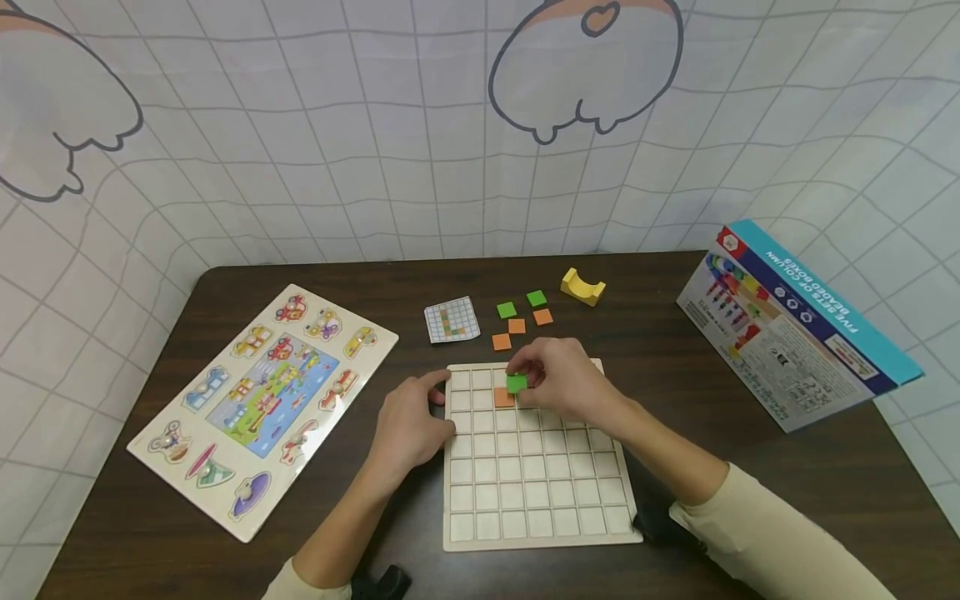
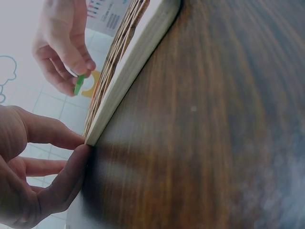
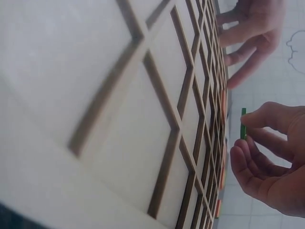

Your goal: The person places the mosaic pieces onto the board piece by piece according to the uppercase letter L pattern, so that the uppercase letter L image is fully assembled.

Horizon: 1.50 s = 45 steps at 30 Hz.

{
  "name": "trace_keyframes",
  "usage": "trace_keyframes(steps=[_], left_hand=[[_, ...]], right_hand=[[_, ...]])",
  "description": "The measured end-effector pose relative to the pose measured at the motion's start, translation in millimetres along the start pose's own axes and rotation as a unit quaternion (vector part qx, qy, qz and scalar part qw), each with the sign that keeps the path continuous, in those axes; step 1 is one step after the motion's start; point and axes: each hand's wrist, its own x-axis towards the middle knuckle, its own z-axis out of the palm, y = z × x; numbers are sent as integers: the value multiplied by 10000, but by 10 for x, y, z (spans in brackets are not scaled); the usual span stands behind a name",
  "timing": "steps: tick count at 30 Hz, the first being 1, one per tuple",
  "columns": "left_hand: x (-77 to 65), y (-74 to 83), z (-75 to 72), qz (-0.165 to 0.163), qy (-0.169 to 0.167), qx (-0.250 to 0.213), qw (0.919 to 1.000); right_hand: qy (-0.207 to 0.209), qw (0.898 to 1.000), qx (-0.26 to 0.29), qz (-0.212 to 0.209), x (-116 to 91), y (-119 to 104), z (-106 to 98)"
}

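My right hand [image 1: 564, 379] pinches a small green square tile [image 1: 516, 383] over the upper part of the wooden grid board [image 1: 543, 546]. In the right wrist view the thin tile [image 3: 243, 123] stands edge-on between thumb and fingers, raised over the grid. One orange square tile [image 1: 503, 397] lies in a board cell beside the held tile. At the board's left edge, my left hand [image 1: 405, 425] touches the rim with thumb and forefinger spread apart. The left wrist view shows those fingertips against the board's side [image 2: 128, 71].
Behind the board lie orange tiles [image 1: 517, 327], green tiles [image 1: 536, 298], a pattern card [image 1: 452, 320] and a yellow arched block [image 1: 582, 288]. A picture puzzle board [image 1: 273, 408] lies at left. At right stands a toy box [image 1: 795, 325] on the dark table [image 1: 817, 500].
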Motion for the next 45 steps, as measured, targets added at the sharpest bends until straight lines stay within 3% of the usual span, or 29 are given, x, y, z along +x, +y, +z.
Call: trace_keyframes(steps=[45], left_hand=[[20, -3, 5, 87, 51, 101, 9999]], right_hand=[[-565, 9974, -349, -296, -123, -123, 216]])
